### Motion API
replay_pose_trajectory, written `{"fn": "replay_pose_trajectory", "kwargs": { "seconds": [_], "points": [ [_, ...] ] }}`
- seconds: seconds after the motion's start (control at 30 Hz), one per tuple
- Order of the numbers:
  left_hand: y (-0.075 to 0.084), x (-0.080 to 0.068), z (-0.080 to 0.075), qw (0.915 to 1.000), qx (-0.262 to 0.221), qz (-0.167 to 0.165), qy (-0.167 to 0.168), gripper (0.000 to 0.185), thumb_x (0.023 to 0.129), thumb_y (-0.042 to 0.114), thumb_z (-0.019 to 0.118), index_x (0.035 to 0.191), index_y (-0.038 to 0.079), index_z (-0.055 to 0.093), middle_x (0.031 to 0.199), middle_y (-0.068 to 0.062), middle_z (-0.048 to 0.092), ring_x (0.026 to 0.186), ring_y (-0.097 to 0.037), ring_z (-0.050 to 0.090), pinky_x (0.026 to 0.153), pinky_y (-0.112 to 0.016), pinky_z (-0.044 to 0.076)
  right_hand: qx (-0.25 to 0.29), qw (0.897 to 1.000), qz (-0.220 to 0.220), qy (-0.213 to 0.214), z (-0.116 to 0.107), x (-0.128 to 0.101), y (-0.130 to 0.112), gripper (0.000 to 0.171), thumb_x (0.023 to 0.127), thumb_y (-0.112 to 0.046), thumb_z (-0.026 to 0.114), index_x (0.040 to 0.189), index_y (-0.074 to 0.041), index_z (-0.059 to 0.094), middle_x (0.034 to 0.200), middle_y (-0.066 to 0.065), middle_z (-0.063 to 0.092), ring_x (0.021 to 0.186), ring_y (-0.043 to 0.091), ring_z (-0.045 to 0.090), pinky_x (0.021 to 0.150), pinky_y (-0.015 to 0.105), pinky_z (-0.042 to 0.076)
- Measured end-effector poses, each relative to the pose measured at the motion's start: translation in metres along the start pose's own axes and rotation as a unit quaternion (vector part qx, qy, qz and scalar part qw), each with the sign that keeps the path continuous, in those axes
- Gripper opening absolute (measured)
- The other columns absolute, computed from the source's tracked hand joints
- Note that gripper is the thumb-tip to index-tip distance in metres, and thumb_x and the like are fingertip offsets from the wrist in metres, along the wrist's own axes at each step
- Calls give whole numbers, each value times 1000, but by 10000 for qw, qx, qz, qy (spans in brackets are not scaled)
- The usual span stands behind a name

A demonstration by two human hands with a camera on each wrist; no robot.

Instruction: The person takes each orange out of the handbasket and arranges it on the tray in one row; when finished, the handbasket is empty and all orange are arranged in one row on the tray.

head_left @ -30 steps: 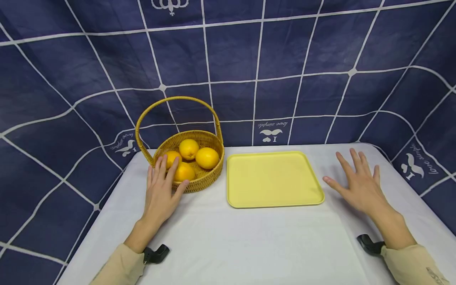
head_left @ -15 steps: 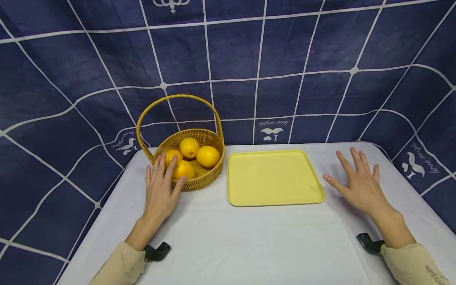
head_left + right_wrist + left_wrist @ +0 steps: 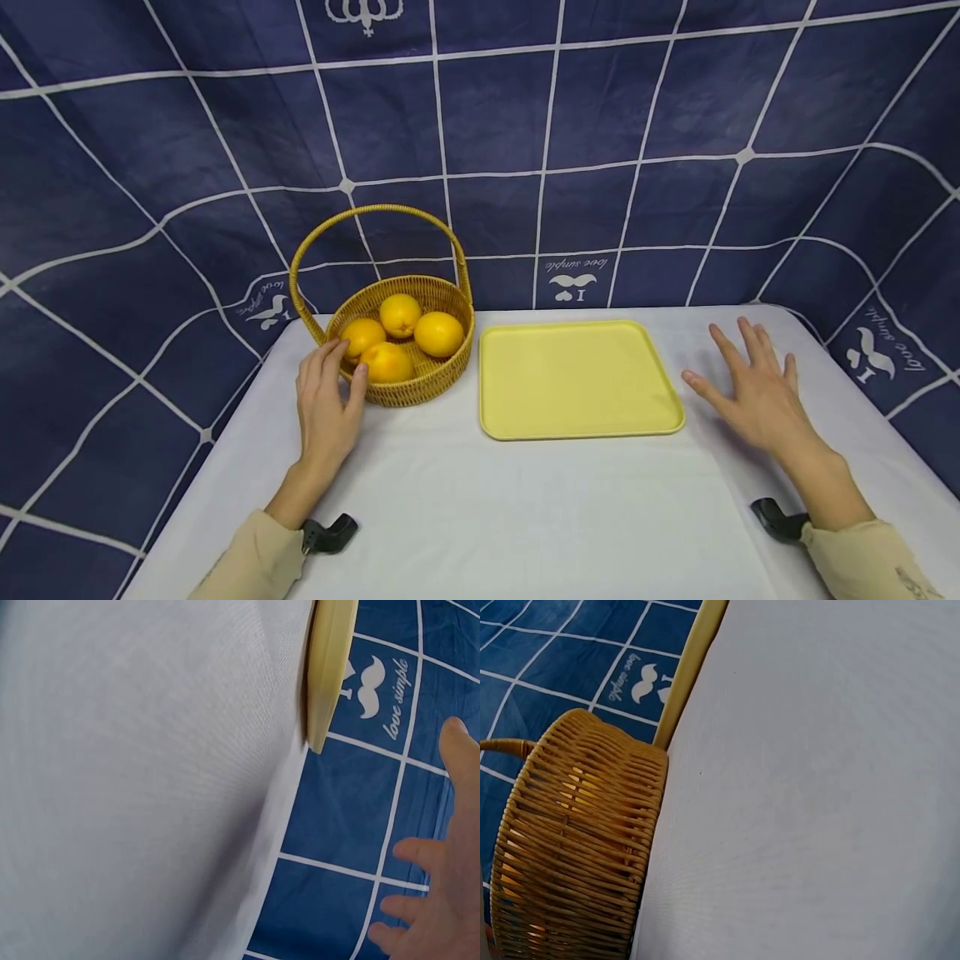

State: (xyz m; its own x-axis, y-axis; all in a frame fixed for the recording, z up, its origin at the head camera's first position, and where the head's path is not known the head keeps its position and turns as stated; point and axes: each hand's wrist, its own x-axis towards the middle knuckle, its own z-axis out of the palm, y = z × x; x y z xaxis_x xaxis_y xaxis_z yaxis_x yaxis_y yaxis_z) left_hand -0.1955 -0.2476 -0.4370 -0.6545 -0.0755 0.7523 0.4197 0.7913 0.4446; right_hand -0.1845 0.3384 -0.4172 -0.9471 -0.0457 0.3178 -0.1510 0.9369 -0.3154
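Observation:
A woven basket (image 3: pixel 420 387) with a tall arched handle stands at the back left of the table. Several yellow-orange fruits, which look like oranges (image 3: pixel 438 334), lie inside it. My left hand (image 3: pixel 327 408) is at the basket's near left side, fingers bent, fingertips by the rim and the leftmost orange (image 3: pixel 363 335). Whether they touch is not clear. Through the basket's weave, bits of orange show in the left wrist view. My right hand (image 3: pixel 761 400) is held with fingers spread, right of a yellow tray (image 3: pixel 577 379), and holds nothing.
A white cloth (image 3: pixel 555 517) covers the table. Behind and at both sides hangs a dark blue curtain (image 3: pixel 495 125) with white grid lines. The tray lies just right of the basket. A black wrist device (image 3: pixel 330 533) sits at the left cuff, and another (image 3: pixel 780 521) at the right.
My left hand's fingers have bent and drawn back slightly from over the basket, so the leftmost orange shows more. The right hand, basket and tray stay put; the head view shifts slightly.

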Motion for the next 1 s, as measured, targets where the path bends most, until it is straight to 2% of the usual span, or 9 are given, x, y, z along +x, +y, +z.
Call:
{"fn": "replay_pose_trajectory", "kwargs": {
  "seconds": [0.2,0.5,0.63,0.77,0.87,1.0],
  "points": [
    [-5,-4,-1,9996,83,-271,39,50,103,28,63,142,-4,61,139,-27,56,133,-44,45,112,-59,32,152,9998,99,105,-2,-2,-3,89,101,-58,61,168,-10,25,173,30,9,161,50,0,117,84,-6],
    [-16,-7,-3,9959,141,-864,215,51,105,32,62,145,1,61,127,-30,47,124,-45,40,104,-58,32,123,9999,50,57,3,-1,-10,88,102,-58,59,167,-9,26,172,32,11,161,51,1,117,84,-4],
    [-17,-8,0,9911,1,-1328,-69,52,107,35,59,149,4,57,135,-28,46,130,-44,40,106,-58,33,127,9999,34,14,3,-1,-11,87,103,-57,59,167,-7,27,171,33,12,160,52,2,117,84,-3],
    [-20,-11,3,9818,-335,-1786,-548,55,111,37,53,159,10,47,158,-25,40,149,-43,35,122,-62,29,127,9999,34,-39,5,-4,-11,86,103,-56,58,165,-5,29,169,35,15,159,54,5,118,84,-2],
    [-24,-12,6,9772,-603,-1889,-765,58,112,38,50,164,15,39,169,-19,33,158,-40,27,129,-61,21,125,9999,32,-52,5,-4,-10,85,103,-56,58,165,-5,29,169,36,16,159,54,6,118,84,0],
    [-27,-12,11,9749,-854,-1877,-838,58,112,37,50,165,18,35,171,-12,32,160,-35,25,131,-57,19,158,9999,-6,-30,5,-4,-9,84,104,-55,58,165,-5,30,168,36,17,159,54,7,117,84,2]
  ]
}}
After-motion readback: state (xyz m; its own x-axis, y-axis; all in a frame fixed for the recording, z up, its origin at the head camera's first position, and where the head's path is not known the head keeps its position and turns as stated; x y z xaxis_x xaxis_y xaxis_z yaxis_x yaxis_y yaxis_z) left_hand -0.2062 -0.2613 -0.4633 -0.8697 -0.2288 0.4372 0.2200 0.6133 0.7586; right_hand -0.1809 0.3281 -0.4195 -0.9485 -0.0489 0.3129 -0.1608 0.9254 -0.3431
